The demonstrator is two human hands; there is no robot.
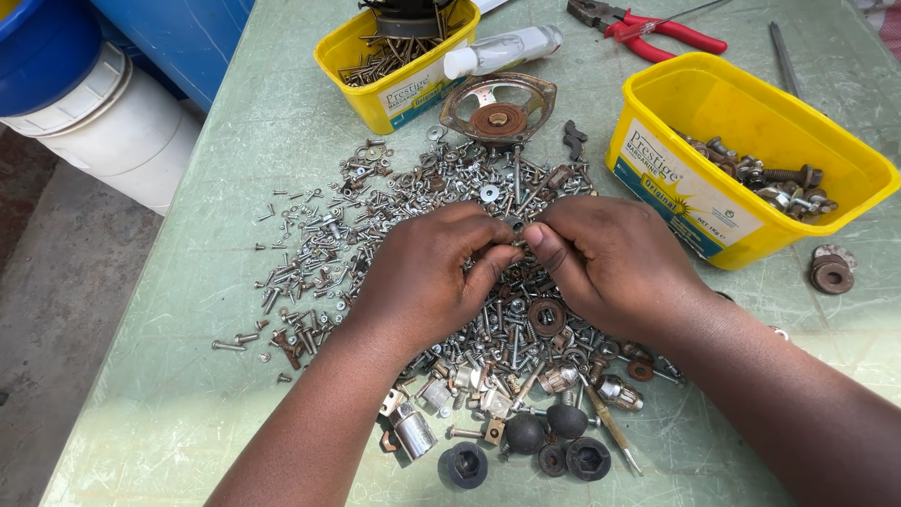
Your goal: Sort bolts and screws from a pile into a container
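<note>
both hands meet over the middle of the hardware pile: left hand and right hand have thumbs and forefingers pinched together on a small metal piece, probably a screw or nut, held between the fingertips just above the heap. what exactly is grasped is too small and too covered by the fingers to name.

to handle such a piece well, it seems best to keep one hand steady as the anchor and let the other do the turning or pulling, with the pinch low over the pile so a slip drops the part back among the rest and not off the table.

away from the pinch, to the right, sits a yellow tub with bolts in it; beyond the pinch lie a rusty round plate, a second yellow tub and red pliers. nearer the person than the pinch are dark round caps.

hidden: the palms cover much of the pile's centre, the far tub and the pliers are cut off at the top edge, and the tiny parts blur together.
</note>
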